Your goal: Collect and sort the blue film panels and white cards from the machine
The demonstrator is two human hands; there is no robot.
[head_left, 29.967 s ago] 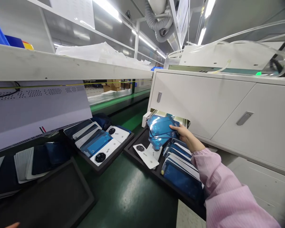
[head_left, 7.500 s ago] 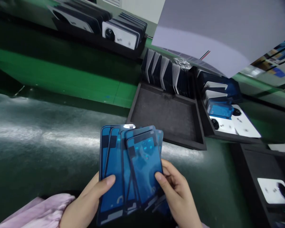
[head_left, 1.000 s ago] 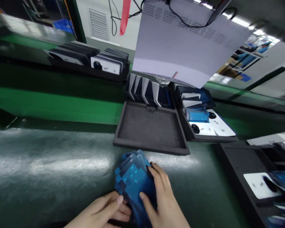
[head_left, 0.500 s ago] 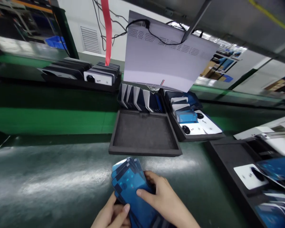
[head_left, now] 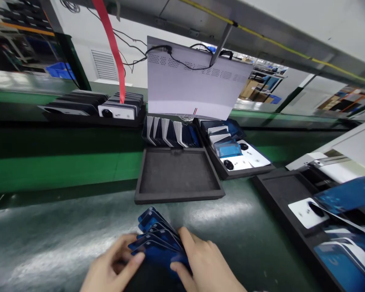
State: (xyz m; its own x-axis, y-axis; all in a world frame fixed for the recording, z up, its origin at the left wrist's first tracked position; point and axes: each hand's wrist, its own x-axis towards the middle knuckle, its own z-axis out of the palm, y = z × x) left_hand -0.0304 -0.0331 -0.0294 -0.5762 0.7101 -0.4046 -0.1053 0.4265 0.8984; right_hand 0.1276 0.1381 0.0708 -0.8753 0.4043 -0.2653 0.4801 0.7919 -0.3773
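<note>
**Both hands on a fan of blue panels at the near edge of the bench**

Going left to right: the person's left hand [head_left: 109, 269] sits low in the shot, fingers curled onto the left side of a fanned stack of blue panels [head_left: 156, 239]. About six panel corners show in the fan, though motion blur makes an exact count shaky. The right hand [head_left: 200, 263] is clamped on the stack's right side, thumb on top and fingers wrapped behind. The stack lies low over the dark green bench top [head_left: 48, 243], just in front of the trays.

Trays: four black ones in view. The far-left tray [head_left: 88, 109] at the back holds a row of leaning covers with one white camera-hole cover in front. The middle tray [head_left: 178, 174] is mostly bare at the front, with panels standing on edge along its back. The next tray [head_left: 237, 156] has stacked panels plus two white covers. The right tray [head_left: 292, 194] runs out of frame and holds one white cover and several blue panels.

Open room: the bench left of the hands is wide and bare, and a strip of green runs behind it.

A grey monitor back [head_left: 194, 85] hangs above, and a red strap [head_left: 112, 52] dangles at left. No readable writing anywhere.
</note>
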